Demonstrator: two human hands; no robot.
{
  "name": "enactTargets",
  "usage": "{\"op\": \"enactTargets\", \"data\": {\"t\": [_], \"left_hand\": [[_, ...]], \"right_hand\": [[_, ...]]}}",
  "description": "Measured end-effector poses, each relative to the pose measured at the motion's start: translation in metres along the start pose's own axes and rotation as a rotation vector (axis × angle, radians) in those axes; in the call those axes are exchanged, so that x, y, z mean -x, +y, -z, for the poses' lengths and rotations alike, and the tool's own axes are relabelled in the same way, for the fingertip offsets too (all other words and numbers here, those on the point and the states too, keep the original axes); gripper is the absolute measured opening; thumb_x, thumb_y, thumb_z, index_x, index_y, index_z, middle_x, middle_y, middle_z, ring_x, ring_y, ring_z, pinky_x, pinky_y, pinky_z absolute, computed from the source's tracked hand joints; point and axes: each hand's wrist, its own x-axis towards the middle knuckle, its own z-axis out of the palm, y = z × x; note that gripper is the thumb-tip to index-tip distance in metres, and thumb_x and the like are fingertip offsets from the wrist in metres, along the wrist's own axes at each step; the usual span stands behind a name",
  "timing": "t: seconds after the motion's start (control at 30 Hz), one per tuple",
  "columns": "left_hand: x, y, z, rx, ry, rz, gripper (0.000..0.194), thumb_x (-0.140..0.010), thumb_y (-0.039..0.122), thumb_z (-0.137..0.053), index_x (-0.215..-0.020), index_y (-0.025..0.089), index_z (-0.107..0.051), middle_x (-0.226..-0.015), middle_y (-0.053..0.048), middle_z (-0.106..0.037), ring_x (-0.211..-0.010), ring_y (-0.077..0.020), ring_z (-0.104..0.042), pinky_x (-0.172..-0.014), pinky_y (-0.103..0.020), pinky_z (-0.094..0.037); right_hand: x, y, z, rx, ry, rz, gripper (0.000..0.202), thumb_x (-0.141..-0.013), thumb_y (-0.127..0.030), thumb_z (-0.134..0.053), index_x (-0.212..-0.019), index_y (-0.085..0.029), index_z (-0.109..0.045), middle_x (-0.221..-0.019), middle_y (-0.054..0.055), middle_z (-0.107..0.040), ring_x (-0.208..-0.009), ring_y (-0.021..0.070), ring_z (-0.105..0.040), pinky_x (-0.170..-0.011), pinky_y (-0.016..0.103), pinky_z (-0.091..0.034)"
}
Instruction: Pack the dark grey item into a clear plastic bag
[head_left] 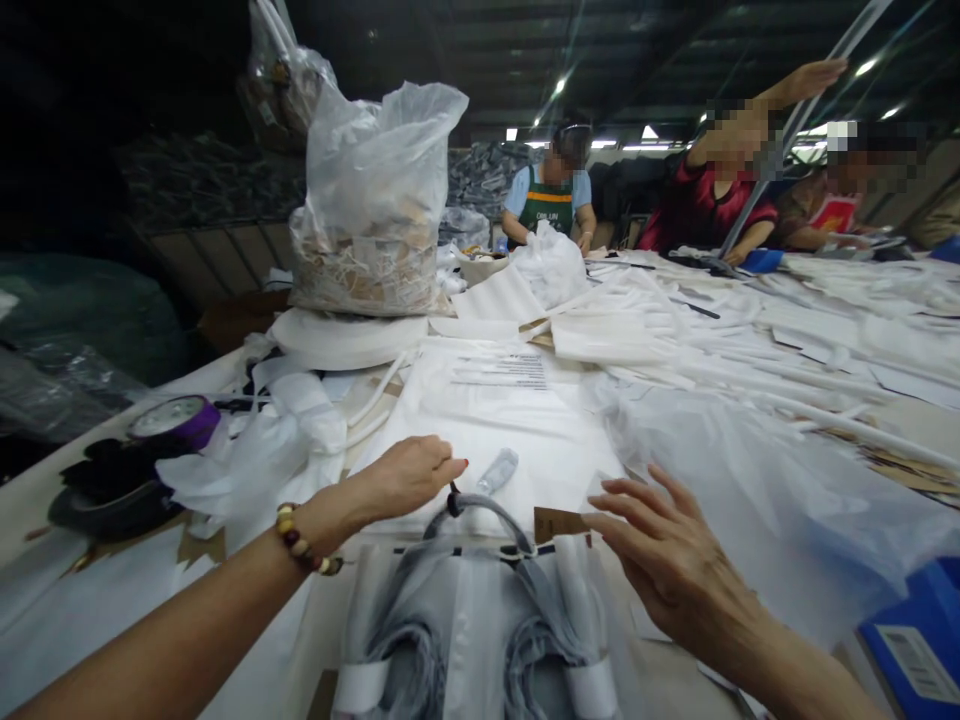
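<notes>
A grey bag [480, 600] lies in front of me, its straps bundled under clear plastic and white wrapping on both sides. Its grey handle [491, 503] arches up at the far end. Just above the handle's left side, my left hand [412, 478] is closed in a pinch; a small black tie [454, 500] sits on the handle right below the fingertips. Whatever the pinch holds is too small to make out. To the right of the handle, my right hand [667, 550] hovers open, fingers spread. Beyond the handle lies a small clear plastic packet [498, 470] on white sheets [517, 415].
A roll of purple tape [176, 420] and a black item [112, 490] lie at left. A large plastic bag [375, 200] stands behind. Thin clear plastic [750, 480] and a blue box [919, 630] are at right. Co-workers [547, 200] work across the cluttered table.
</notes>
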Motion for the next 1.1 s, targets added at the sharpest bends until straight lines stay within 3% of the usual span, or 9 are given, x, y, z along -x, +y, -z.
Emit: {"op": "enactTargets", "data": {"t": [0.07, 0.13, 0.23, 0.4, 0.6, 0.7, 0.83, 0.93, 1.1], "left_hand": [[0.003, -0.013, -0.001, 0.083, -0.068, 0.098, 0.041, -0.079, 0.048, -0.044, -0.058, 0.015, -0.056, -0.065, -0.007, -0.057, -0.070, -0.0220, -0.054, -0.070, -0.034, -0.040], [0.002, -0.021, -0.007, 0.226, -0.171, 0.151, 0.051, -0.073, 0.061, -0.041, -0.061, 0.014, -0.058, -0.065, -0.008, -0.060, -0.064, -0.0191, -0.054, -0.061, -0.031, -0.039], [-0.004, -0.019, -0.015, 0.401, -0.247, 0.182, 0.051, -0.062, 0.063, -0.049, -0.065, 0.013, -0.060, -0.067, -0.008, -0.062, -0.061, -0.0163, -0.054, -0.057, -0.027, -0.036], [-0.021, -0.005, -0.016, 0.435, -0.167, 0.158, 0.035, -0.048, 0.048, -0.061, -0.053, 0.015, -0.054, -0.052, -0.001, -0.052, -0.053, -0.0118, -0.041, -0.053, -0.026, -0.024], [-0.021, 0.007, -0.020, 0.397, -0.099, 0.069, 0.040, -0.052, 0.050, -0.061, -0.044, 0.020, -0.036, -0.045, 0.008, -0.024, -0.051, -0.0088, -0.018, -0.052, -0.029, -0.011], [-0.010, 0.003, -0.012, 0.429, -0.197, 0.018, 0.038, -0.060, 0.051, -0.057, -0.050, 0.019, -0.041, -0.050, 0.006, -0.032, -0.053, -0.0100, -0.026, -0.052, -0.027, -0.019], [0.005, -0.010, 0.002, 0.473, -0.337, -0.050, 0.023, -0.059, 0.036, -0.062, -0.064, 0.014, -0.059, -0.062, 0.002, -0.050, -0.063, -0.0123, -0.040, -0.063, -0.026, -0.030], [0.009, -0.015, 0.002, 0.483, -0.321, -0.080, 0.024, -0.058, 0.029, -0.063, -0.076, 0.013, -0.066, -0.067, 0.002, -0.055, -0.066, -0.0125, -0.043, -0.066, -0.025, -0.031], [0.002, -0.007, -0.011, 0.491, -0.283, -0.092, 0.025, -0.059, 0.025, -0.061, -0.080, 0.013, -0.068, -0.062, 0.003, -0.054, -0.060, -0.0102, -0.041, -0.057, -0.024, -0.028]], "right_hand": [[-0.005, -0.016, 0.007, -0.016, 0.077, -0.025, 0.027, -0.084, -0.005, -0.044, -0.103, -0.020, -0.058, -0.098, 0.005, -0.066, -0.102, 0.0207, -0.053, -0.102, 0.047, -0.024], [-0.011, -0.033, 0.006, -0.087, 0.092, -0.056, 0.023, -0.085, -0.008, -0.048, -0.103, -0.020, -0.057, -0.094, 0.004, -0.066, -0.093, 0.0185, -0.056, -0.099, 0.044, -0.029], [-0.016, -0.055, -0.007, -0.212, 0.015, -0.063, 0.020, -0.086, -0.010, -0.049, -0.101, -0.020, -0.058, -0.093, 0.003, -0.064, -0.090, 0.0187, -0.055, -0.093, 0.042, -0.035], [-0.011, -0.064, -0.027, -0.367, -0.034, -0.077, 0.019, -0.087, -0.004, -0.043, -0.096, -0.014, -0.056, -0.095, 0.009, -0.060, -0.101, 0.0199, -0.048, -0.089, 0.036, -0.043], [-0.009, -0.062, -0.025, -0.376, -0.045, -0.126, 0.016, -0.088, -0.007, -0.043, -0.087, -0.016, -0.057, -0.091, 0.008, -0.059, -0.092, 0.0196, -0.052, -0.082, 0.036, -0.047], [-0.020, -0.059, -0.024, -0.308, -0.019, -0.173, 0.016, -0.088, -0.013, -0.047, -0.098, -0.017, -0.059, -0.094, 0.008, -0.061, -0.086, 0.0203, -0.056, -0.076, 0.037, -0.048], [-0.043, -0.056, -0.030, -0.295, -0.056, -0.328, 0.019, -0.085, -0.015, -0.052, -0.102, -0.016, -0.060, -0.096, 0.009, -0.064, -0.087, 0.0210, -0.059, -0.076, 0.035, -0.048], [-0.053, -0.056, -0.037, -0.314, -0.157, -0.406, 0.013, -0.082, -0.013, -0.055, -0.092, -0.017, -0.064, -0.082, 0.005, -0.066, -0.076, 0.0179, -0.061, -0.068, 0.029, -0.046], [-0.054, -0.056, -0.042, -0.332, -0.181, -0.440, 0.011, -0.080, -0.011, -0.057, -0.079, -0.017, -0.066, -0.071, 0.002, -0.065, -0.064, 0.0137, -0.059, -0.059, 0.023, -0.040]]}}
